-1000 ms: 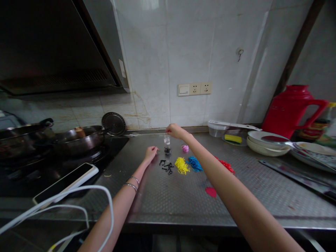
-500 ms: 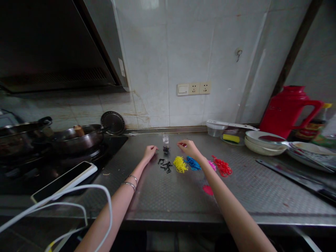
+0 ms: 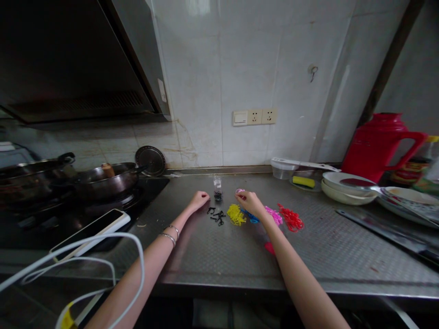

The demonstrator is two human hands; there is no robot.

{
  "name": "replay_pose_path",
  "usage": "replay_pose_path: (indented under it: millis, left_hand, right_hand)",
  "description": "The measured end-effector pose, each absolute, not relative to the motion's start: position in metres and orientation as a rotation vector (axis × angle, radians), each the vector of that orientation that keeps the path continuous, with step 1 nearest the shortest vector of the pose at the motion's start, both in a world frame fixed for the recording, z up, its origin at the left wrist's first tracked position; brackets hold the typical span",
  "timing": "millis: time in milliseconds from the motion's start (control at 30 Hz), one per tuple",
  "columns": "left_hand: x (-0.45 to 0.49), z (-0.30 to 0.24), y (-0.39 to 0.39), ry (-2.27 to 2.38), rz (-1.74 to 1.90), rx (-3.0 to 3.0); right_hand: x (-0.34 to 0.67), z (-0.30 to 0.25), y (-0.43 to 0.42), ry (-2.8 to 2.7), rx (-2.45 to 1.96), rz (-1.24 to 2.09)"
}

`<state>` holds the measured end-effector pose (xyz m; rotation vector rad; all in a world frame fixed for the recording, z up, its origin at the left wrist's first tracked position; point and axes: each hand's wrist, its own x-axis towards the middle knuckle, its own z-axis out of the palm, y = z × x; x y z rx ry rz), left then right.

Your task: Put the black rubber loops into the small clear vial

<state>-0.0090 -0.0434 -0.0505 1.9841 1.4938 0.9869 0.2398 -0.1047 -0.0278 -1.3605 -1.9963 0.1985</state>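
Note:
A small clear jar stands upright on the counter with dark pieces at its bottom. My left hand rests just left of it, fingers curled; whether anything is inside is hidden. To the jar's right, my right hand is closed, fingertips pointing down and left. A small pink round thing shows right behind those fingers; I cannot tell if they touch it. Nearer me lie loose black pieces, then piles of yellow, blue, pink and red thin, looped pieces. My right wrist partly covers the blue pile.
A pink-red flat piece lies beside my right forearm. At left are a phone-like device with a white cable, and pans on the stove. To the right: a knife, stacked bowls, a yellow sponge and a red thermos.
My right hand has come slightly nearer to me, uncovering the pink round thing and more of the pink pile. The fingers of my left hand have curled in. The view has shifted slightly.

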Motion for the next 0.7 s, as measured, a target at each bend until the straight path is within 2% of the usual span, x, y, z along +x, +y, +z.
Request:
replay_pose_path:
  millis: [233,367,700]
  left_hand:
    - [-0.021,-0.028,-0.050,1.165,0.519,2.095]
    - [-0.019,-0.016,-0.056,1.182,0.288,2.046]
    - [-0.004,-0.014,-0.067,1.168,0.199,2.108]
  right_hand:
    - [0.241,-0.028,-0.104,-2.047,-1.434,0.142]
    - [0.240,-0.029,-0.105,-2.060,-1.477,0.123]
    - [0.240,-0.028,-0.108,-2.090,-1.514,0.157]
